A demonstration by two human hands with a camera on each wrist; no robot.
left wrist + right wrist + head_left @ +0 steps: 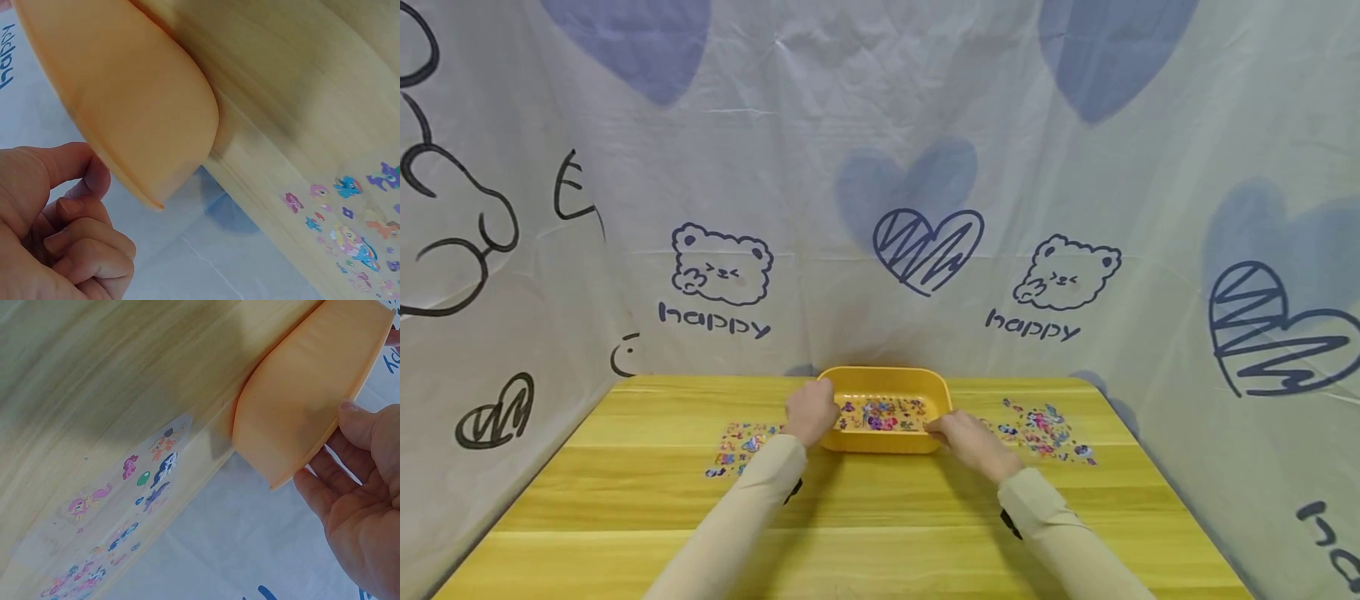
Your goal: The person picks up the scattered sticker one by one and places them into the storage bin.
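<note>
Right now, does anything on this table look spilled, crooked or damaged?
Nothing clearly stands out: the yellow tub looks upright and undamaged, and the sticker sheets on either side appear to lie flat.

You face a pale, creased cloth (820, 292) printed with hearts (928, 250), bears (730, 283) and the word "happy" (715, 321). Similar cloth borders your left and right. Your table (887, 525) has a yellow wood-grain top.

And there's "happy" (715, 320) on the white cloth (820, 125) beyond the far edge of the table (880, 517), "happy" again rightward, and past the right edge, a cut-off "ha" (1330, 537)!
</note>
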